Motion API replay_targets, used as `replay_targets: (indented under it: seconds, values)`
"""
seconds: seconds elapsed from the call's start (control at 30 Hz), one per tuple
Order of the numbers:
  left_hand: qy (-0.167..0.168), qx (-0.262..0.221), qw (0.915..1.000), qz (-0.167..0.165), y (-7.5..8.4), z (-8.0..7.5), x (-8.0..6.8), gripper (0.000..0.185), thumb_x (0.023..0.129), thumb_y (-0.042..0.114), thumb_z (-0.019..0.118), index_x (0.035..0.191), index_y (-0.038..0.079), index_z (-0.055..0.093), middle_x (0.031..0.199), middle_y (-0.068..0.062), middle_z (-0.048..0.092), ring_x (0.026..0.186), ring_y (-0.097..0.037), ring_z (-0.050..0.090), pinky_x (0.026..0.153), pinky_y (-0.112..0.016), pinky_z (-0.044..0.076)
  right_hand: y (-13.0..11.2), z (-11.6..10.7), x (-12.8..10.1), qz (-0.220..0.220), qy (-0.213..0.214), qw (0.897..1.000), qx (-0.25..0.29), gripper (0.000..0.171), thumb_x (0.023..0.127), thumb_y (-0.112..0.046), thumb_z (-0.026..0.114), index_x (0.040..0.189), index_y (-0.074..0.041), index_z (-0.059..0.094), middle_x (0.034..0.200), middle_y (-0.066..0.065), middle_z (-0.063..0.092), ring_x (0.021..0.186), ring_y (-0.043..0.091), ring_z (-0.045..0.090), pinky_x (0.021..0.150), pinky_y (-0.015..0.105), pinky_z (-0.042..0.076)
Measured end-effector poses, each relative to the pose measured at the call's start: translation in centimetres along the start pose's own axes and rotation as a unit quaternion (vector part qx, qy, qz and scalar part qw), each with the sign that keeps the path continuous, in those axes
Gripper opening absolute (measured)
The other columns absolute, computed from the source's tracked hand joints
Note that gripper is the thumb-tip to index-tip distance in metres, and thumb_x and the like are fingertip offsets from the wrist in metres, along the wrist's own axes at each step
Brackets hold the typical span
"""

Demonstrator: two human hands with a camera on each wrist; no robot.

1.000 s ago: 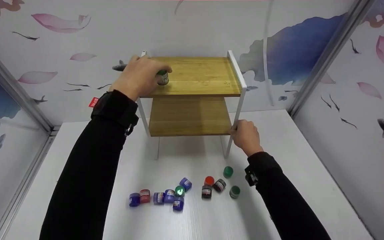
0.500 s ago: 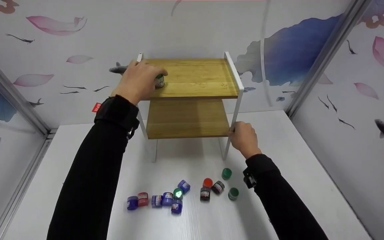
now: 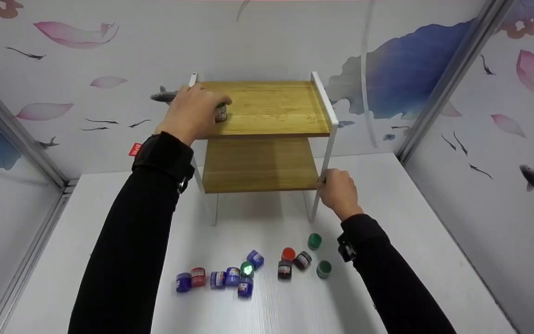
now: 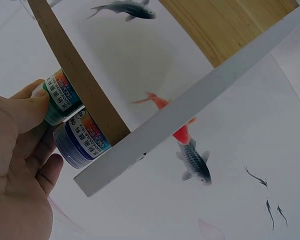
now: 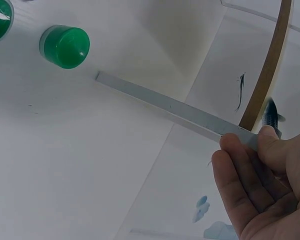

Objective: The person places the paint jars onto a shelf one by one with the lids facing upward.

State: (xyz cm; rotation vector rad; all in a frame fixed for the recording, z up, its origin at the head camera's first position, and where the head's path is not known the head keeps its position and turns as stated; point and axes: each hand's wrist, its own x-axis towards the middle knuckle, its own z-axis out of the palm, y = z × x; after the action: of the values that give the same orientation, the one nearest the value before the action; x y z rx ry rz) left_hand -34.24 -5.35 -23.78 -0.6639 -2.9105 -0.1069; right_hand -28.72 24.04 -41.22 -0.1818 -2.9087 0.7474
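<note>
Left sleeve: a black sleeve [image 3: 132, 232] is reaching up from the near edge toward the rack.
Left hand: here the left hand [image 3: 193, 111] is pinching a jar between thumb and fingers, closed just as far as the jar is allowing.
Held jar: the green jar [image 4: 62, 97] is standing at the left end of the top shelf [image 3: 271, 109], by its front edge.
Neighbour: a blue jar [image 4: 82, 140] is standing just beside it, between it and the white side rail [image 4: 165, 122]; the left hand is covering it from above.
Left cluster: down on the tabletop [image 3: 267, 317], a blue-and-red pair [image 3: 198, 277] is sitting leftmost, then four more blue jars [image 3: 232, 276] are crowding round a shiny green one [image 3: 247, 269].
Lower shelf: the wooden lower shelf [image 3: 260, 164] is spanning the rack's middle.
Right cluster: two dark jars [image 3: 284, 270] are flanking an orange-red one [image 3: 288, 254], while two green ones [image 3: 314, 241] are standing apart to their right.
Right hand: the right hand [image 3: 340, 194] is gripping the rack's white right leg [image 3: 325, 155] beside the lower shelf, thumb and fingers closing on it.
</note>
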Motion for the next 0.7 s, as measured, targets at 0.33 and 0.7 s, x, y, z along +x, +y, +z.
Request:
replay_targets:
  seconds: [0.33,0.7]
  values:
    - [-0.003,-0.013,0.9999,0.008,-0.2,-0.1,0.1,0.042,0.097,0.007,0.051,0.137,0.018,0.056,0.136,-0.009,0.06,0.132,-0.034,0.046,0.109,-0.052,0.033,-0.1,0.3,0.1,0.002,0.001,1.0,-0.003,0.014,0.092,-0.009,0.061,0.094,0.002,0.07,0.094,0.019,0.072,0.087,0.032,0.071,0.075,0.043,0.057]
    - [0.011,-0.031,0.9992,0.021,-0.5,-1.2,-0.3,0.037,0.099,0.008,0.051,0.134,0.012,0.058,0.136,-0.009,0.06,0.133,-0.034,0.047,0.112,-0.05,0.033,0.1,0.2,0.1,-0.002,0.003,1.0,-0.007,0.015,0.092,-0.008,0.061,0.094,0.003,0.071,0.095,0.02,0.072,0.087,0.033,0.07,0.076,0.044,0.057]
